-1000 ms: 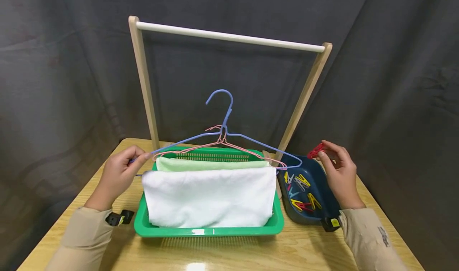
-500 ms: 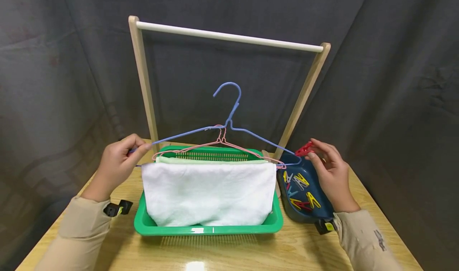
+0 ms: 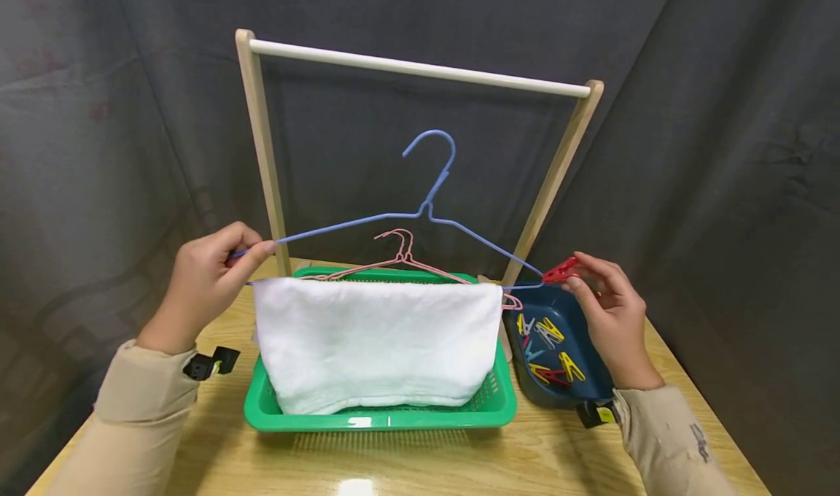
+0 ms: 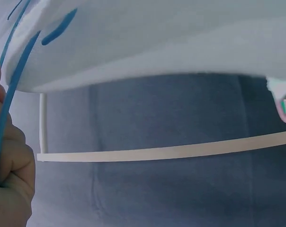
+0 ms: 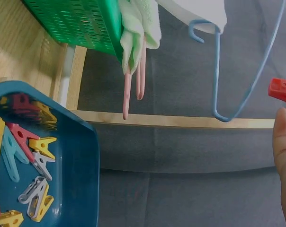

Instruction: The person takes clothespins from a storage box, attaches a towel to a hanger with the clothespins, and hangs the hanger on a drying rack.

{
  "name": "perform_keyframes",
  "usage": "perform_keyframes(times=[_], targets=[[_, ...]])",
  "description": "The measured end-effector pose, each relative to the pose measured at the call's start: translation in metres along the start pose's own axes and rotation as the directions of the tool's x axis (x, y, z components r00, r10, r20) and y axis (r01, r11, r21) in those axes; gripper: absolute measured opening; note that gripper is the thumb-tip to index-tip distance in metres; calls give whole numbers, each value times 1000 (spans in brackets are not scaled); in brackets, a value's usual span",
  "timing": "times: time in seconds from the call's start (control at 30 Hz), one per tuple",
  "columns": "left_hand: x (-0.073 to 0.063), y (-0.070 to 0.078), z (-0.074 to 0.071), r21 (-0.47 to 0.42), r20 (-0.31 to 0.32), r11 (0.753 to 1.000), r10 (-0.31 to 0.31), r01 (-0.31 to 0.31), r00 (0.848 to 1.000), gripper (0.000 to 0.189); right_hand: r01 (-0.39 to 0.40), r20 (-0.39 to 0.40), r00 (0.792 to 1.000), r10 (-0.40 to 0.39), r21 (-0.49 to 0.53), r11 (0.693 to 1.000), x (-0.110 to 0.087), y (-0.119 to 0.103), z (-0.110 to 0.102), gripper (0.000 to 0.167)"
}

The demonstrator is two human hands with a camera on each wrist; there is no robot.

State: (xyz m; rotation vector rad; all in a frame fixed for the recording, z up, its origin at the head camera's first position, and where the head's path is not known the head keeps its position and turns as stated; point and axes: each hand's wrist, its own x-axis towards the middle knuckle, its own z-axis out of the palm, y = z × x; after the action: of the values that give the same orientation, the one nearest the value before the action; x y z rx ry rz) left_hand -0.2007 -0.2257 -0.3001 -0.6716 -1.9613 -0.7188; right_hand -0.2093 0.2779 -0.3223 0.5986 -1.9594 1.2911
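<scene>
My left hand [image 3: 208, 281] pinches the left end of a blue clothes hanger [image 3: 341, 225], holding it up above the basket. Over the hanger's lower bar drapes a white towel [image 3: 377, 343], its bottom edge hanging down into the green basket [image 3: 380, 421]. Between thumb and fingers, my right hand [image 3: 613, 314] pinches a red clothespin [image 3: 560, 270]. In the head view the clothespin's tip overlaps the hanger's right corner; in the right wrist view the red clothespin [image 5: 282, 90] stands apart from the blue hanger [image 5: 217, 75].
Pink hangers [image 3: 433, 268] with light green towels [image 5: 132, 33] rest in the basket. A dark blue bin [image 3: 593, 379] with several colored clothespins stands to its right. Behind rises a wooden rack with a white bar [image 3: 420, 67], in front of a dark grey curtain [image 3: 722, 153].
My left hand has lifted the blue hanger and white towel up from the basket, tilting the hook rightward. My right hand has brought the red clothespin leftward to the hanger's right end.
</scene>
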Motion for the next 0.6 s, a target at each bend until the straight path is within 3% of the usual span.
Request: perform_keyframes(times=[0.17, 0.33, 0.6], targets=[[11, 1, -2, -9, -28, 1000, 13, -13, 1000, 61, -3, 27, 1000, 2, 30, 1000, 2, -2, 0, 43], [19, 4, -4, -28, -44, 999, 28, -29, 999, 58, 13, 43, 999, -12, -17, 1000, 6, -7, -1, 43], [23, 7, 0, -58, -121, 998, -2, -5, 993, 61, 30, 55, 998, -29, -15, 999, 11, -14, 2, 44]])
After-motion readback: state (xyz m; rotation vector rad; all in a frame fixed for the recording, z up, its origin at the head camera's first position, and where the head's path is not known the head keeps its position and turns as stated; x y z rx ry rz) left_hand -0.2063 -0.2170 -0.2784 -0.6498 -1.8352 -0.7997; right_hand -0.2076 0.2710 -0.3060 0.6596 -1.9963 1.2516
